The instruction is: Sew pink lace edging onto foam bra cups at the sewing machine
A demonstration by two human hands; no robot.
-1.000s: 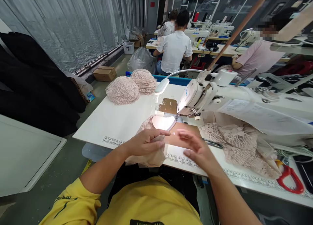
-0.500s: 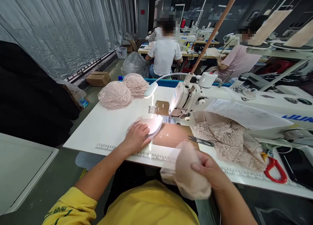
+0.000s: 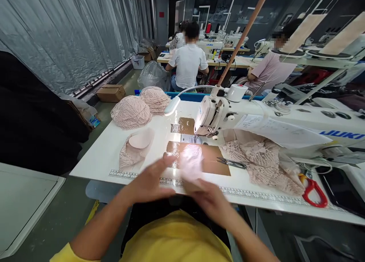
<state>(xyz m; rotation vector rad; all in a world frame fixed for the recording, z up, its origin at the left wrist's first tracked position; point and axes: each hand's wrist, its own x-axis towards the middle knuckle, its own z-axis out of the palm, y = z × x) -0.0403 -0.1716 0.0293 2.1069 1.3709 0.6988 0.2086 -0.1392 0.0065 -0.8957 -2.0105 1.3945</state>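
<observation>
My right hand (image 3: 209, 197) is closed on a pale pink fabric piece (image 3: 193, 161), blurred by motion and bright under the lamp, in front of the needle. Left of it, my left hand (image 3: 151, 180) is held above the table's front edge, fingers apart and holding nothing. A lace-covered bra cup (image 3: 129, 153) with a smooth pale lining lies on the table beyond my left hand. Ahead of both hands is the head of the white sewing machine (image 3: 209, 116). Beneath the pink piece is a brown plate (image 3: 218, 161) on the tabletop.
Two stacks of lace cups (image 3: 132, 112) stand at the back left. Thread snips (image 3: 232, 163) rest right of the plate, near a heap of lace fabric (image 3: 265, 163). Red-handled scissors (image 3: 315, 193) and a black phone (image 3: 342, 188) are far right. Co-workers sit beyond the table.
My left hand has let go of the lace cup, which now lies farther left. My right hand has brought the pale fabric piece from the table's front edge up and left over the plate.
</observation>
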